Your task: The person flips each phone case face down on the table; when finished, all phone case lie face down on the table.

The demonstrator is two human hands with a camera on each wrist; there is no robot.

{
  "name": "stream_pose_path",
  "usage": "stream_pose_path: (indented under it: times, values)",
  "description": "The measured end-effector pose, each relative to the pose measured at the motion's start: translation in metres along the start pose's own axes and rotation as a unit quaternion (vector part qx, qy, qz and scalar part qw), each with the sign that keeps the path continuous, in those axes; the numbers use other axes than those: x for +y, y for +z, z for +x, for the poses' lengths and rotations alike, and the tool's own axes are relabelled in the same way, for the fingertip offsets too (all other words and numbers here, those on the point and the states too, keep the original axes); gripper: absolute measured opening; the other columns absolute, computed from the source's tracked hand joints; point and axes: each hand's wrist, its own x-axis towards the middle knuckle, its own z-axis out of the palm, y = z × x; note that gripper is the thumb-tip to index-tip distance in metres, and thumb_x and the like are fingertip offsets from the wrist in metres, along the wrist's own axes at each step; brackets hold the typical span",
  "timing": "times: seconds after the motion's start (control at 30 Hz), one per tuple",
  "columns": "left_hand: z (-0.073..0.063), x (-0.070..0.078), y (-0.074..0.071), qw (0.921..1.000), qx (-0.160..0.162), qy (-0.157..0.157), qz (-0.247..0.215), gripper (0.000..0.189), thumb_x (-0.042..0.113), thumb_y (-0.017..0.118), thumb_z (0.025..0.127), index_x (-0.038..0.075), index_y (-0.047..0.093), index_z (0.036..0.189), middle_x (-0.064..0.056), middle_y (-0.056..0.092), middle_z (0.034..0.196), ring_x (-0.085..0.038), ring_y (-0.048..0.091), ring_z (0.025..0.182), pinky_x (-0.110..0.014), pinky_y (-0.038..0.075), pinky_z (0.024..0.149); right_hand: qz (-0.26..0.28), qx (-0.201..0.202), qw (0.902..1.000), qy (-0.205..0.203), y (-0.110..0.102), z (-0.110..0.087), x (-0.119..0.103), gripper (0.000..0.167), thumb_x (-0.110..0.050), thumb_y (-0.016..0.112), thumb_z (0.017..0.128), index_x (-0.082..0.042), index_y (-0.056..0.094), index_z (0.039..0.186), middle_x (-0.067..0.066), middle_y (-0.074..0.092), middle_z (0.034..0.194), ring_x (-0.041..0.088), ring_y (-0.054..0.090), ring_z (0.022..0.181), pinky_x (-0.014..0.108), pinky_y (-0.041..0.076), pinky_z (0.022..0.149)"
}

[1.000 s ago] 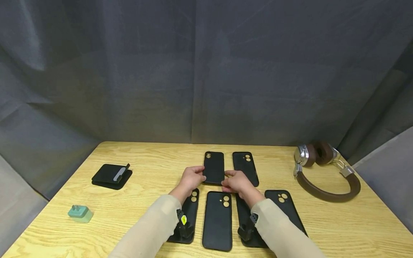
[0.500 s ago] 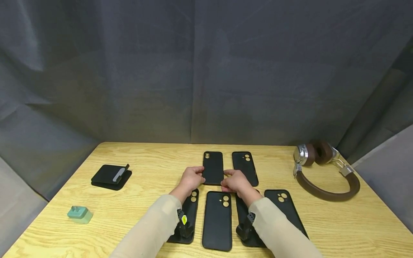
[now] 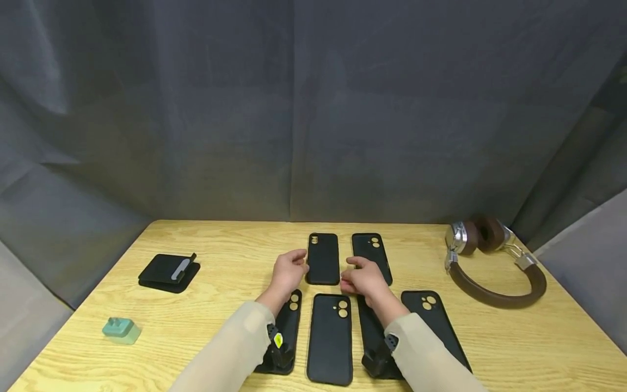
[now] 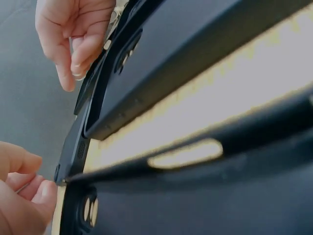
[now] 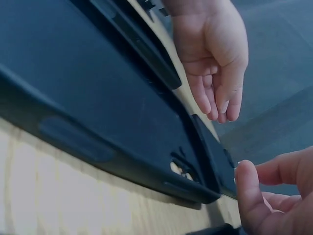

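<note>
A black phone case (image 3: pixel 323 260) with a camera cutout lies flat in the back row. My left hand (image 3: pixel 288 273) is beside its left edge, fingers loosely bent, holding nothing. On the other side my right hand (image 3: pixel 365 280) hovers a little apart from the right edge, between this case and a second back-row phone case (image 3: pixel 368 246). In the left wrist view, a gap shows between the left thumb and fingers (image 4: pixel 34 161). The right wrist view likewise has nothing between the right thumb (image 5: pixel 247 191) and fingers. Sleeves and wrist cameras partly cover the front cases.
In front lie more black phone cases: one under the left wrist (image 3: pixel 290 321), a middle one (image 3: pixel 330 340), and others by the right arm (image 3: pixel 433 318). Brown headphones (image 3: pixel 499 294) sit right; a black folding card wallet-like stand (image 3: pixel 164 267) and a green charger plug (image 3: pixel 121 330) lie left.
Both hands have let go of the back-row case's lower sides and drawn apart, the right hand moving right. The case lies where it was.
</note>
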Motion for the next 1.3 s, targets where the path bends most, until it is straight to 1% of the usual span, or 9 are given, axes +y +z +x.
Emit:
stream_pose_path:
  times: [0.13, 0.3, 0.4, 0.5, 0.63, 0.83, 1.07, 1.17, 1.3]
  values:
    - [-0.001, 0.007, 0.005, 0.9995, -0.005, 0.024, -0.021, 0.039, -0.002, 0.054, 0.089, -0.004, 0.052, 0.128, -0.021, 0.054, 0.127, -0.032, 0.051, 0.116, -0.039, 0.047, 0.093, 0.017, 0.011, 0.9997, -0.015, -0.009, -0.003, -0.005, 0.045, 0.002, 0.053, 0.088, 0.005, 0.043, 0.132, 0.016, 0.062, 0.082, 0.009, 0.061, 0.058, 0.023, 0.053, 0.058]
    - [-0.003, 0.015, 0.014, 0.9978, -0.036, 0.044, -0.033, 0.040, -0.001, 0.054, 0.089, -0.004, 0.051, 0.129, -0.022, 0.052, 0.127, -0.033, 0.051, 0.115, -0.038, 0.047, 0.092, 0.036, 0.014, 0.9991, -0.020, -0.023, -0.007, -0.011, 0.044, 0.000, 0.051, 0.091, 0.006, 0.041, 0.133, 0.017, 0.062, 0.083, 0.009, 0.062, 0.059, 0.023, 0.054, 0.060]
    - [-0.004, 0.018, 0.021, 0.9958, -0.068, 0.050, -0.035, 0.042, 0.000, 0.055, 0.089, -0.004, 0.049, 0.131, -0.023, 0.051, 0.128, -0.033, 0.050, 0.117, -0.038, 0.046, 0.093, 0.044, 0.017, 0.9987, -0.018, -0.033, -0.008, -0.012, 0.045, 0.000, 0.050, 0.091, 0.006, 0.039, 0.134, 0.015, 0.062, 0.082, 0.009, 0.062, 0.060, 0.023, 0.054, 0.061]
    - [-0.004, 0.022, 0.027, 0.9934, -0.096, 0.051, -0.036, 0.046, 0.002, 0.057, 0.088, -0.004, 0.047, 0.132, -0.023, 0.050, 0.129, -0.033, 0.050, 0.118, -0.038, 0.046, 0.094, 0.051, 0.021, 0.9983, -0.018, -0.043, -0.009, -0.010, 0.046, 0.001, 0.049, 0.091, 0.008, 0.037, 0.135, 0.011, 0.061, 0.076, 0.009, 0.061, 0.060, 0.021, 0.054, 0.061]
    - [-0.003, 0.026, 0.035, 0.9920, -0.107, 0.050, -0.044, 0.047, 0.001, 0.059, 0.088, -0.006, 0.046, 0.132, -0.024, 0.050, 0.128, -0.034, 0.050, 0.119, -0.038, 0.046, 0.094, 0.054, 0.024, 0.9981, -0.017, -0.055, -0.010, -0.009, 0.048, 0.002, 0.049, 0.091, 0.009, 0.035, 0.136, 0.007, 0.060, 0.072, 0.008, 0.061, 0.059, 0.019, 0.053, 0.059]
    - [-0.002, 0.029, 0.045, 0.9911, -0.112, 0.053, -0.047, 0.048, 0.001, 0.057, 0.088, -0.007, 0.044, 0.133, -0.024, 0.049, 0.131, -0.034, 0.051, 0.118, -0.038, 0.046, 0.094, 0.009, 0.036, 0.9992, -0.015, -0.070, -0.011, -0.010, 0.047, 0.001, 0.049, 0.091, 0.008, 0.036, 0.135, 0.010, 0.059, 0.079, 0.006, 0.061, 0.058, 0.020, 0.053, 0.060]
    - [-0.002, 0.024, 0.058, 0.9927, -0.108, 0.034, -0.040, 0.047, 0.005, 0.058, 0.088, -0.006, 0.047, 0.132, -0.021, 0.050, 0.131, -0.032, 0.052, 0.117, -0.038, 0.046, 0.094, -0.074, 0.052, 0.9956, -0.023, -0.088, -0.006, -0.006, 0.045, 0.001, 0.050, 0.087, 0.009, 0.042, 0.131, 0.011, 0.058, 0.080, 0.009, 0.058, 0.057, 0.027, 0.053, 0.059]
    - [-0.002, 0.024, 0.062, 0.9924, -0.111, 0.030, -0.044, 0.046, 0.004, 0.059, 0.087, -0.007, 0.048, 0.130, -0.023, 0.051, 0.130, -0.033, 0.053, 0.116, -0.038, 0.047, 0.092, -0.090, 0.054, 0.9944, -0.018, -0.093, -0.005, -0.002, 0.045, 0.001, 0.051, 0.087, 0.010, 0.043, 0.130, 0.014, 0.058, 0.083, 0.011, 0.058, 0.059, 0.026, 0.053, 0.058]
    - [-0.004, 0.026, 0.067, 0.9916, -0.120, 0.020, -0.044, 0.044, 0.004, 0.058, 0.088, -0.006, 0.048, 0.130, -0.022, 0.052, 0.129, -0.033, 0.052, 0.117, -0.039, 0.047, 0.091, -0.100, 0.042, 0.9941, -0.009, -0.096, -0.004, 0.004, 0.044, 0.000, 0.051, 0.086, 0.010, 0.044, 0.128, 0.015, 0.057, 0.086, 0.014, 0.056, 0.061, 0.027, 0.051, 0.057]
